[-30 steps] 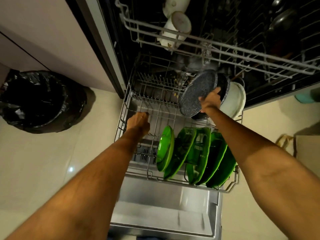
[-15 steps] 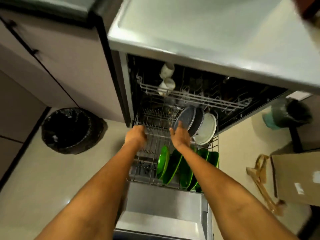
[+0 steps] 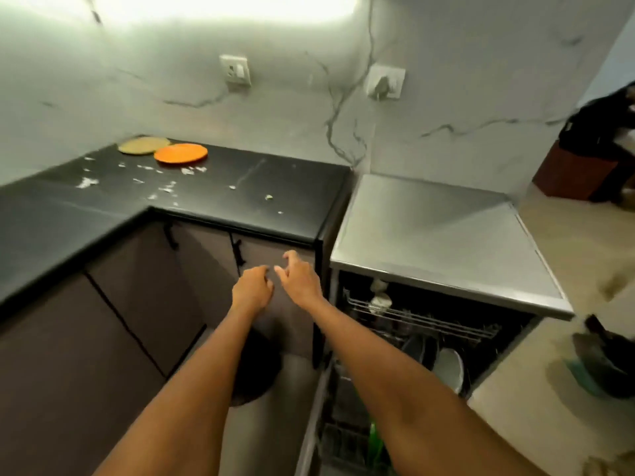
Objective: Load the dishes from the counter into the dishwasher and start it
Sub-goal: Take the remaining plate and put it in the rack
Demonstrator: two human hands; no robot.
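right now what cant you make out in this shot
Head view only:
- Lower rack: mostly hidden by the right forearm and cut by the bottom edge; only a sliver of green plate shows.
- Upper rack: contents dark and blurred.
- Bin: largely behind the left forearm.
- Dishwasher controls: not visible.

2 bare forearms; no sleeves, watch or rings.

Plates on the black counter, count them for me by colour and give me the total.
Round orange plate: 1
Round yellowish-tan plate: 1
Total: 2, both lying flat at the back of the black stone counter, near the marbled wall, the orange one overlapping the tan one's edge.
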